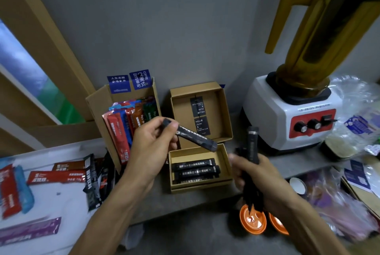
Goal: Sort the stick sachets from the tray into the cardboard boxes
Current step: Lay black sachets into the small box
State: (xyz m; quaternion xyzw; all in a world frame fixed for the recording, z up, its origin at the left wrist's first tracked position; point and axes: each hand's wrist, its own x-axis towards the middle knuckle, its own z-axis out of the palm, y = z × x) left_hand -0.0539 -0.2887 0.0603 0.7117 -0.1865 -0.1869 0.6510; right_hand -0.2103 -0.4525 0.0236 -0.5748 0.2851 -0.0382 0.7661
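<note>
My left hand (153, 141) pinches one end of a black stick sachet (197, 138), which slants down over the small open cardboard box (224, 164). That box holds several black sachets (194, 169) lying flat. My right hand (249, 174) grips a bunch of black sachets (252, 146), one sticking upright. A taller cardboard box (96, 100) at the left back holds several coloured sachets (131, 119) standing on end. The white tray (61, 197) at the lower left carries loose red, blue, black and purple sachets.
The small box's lid (225, 115) stands open behind it with black labels inside. A white blender (287, 117) with an amber jug stands at the right back. Plastic bags (353, 127) and packets crowd the right side. Two orange lids (253, 222) lie below my right hand.
</note>
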